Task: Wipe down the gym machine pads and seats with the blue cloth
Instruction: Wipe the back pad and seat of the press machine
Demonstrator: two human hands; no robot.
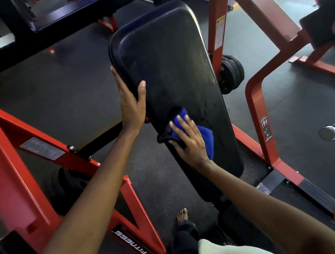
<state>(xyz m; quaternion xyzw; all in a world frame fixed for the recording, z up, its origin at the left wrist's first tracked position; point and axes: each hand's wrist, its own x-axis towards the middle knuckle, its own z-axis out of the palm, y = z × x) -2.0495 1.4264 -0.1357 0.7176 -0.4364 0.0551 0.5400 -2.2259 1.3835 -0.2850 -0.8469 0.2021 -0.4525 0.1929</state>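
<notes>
A long black back pad [171, 67] slants up through the middle of the head view, with faint wet streaks on its lower half. My right hand [189, 139] lies flat with spread fingers on the blue cloth [206, 136], pressing it against the pad's lower left part. A dark edge of the cloth bunches under my thumb. My left hand [130, 101] holds the pad's left rim, fingers along the side and thumb over the front face. Below the pad, the black seat [233, 221] is partly hidden by my right forearm.
Red steel frame posts [264, 121] stand right of the pad, and a red frame [17, 155] fills the lower left. Black weight plates [231, 74] hang behind the pad. A chrome bar end [331, 132] juts in at right. My bare foot [182, 214] stands on the dark rubber floor.
</notes>
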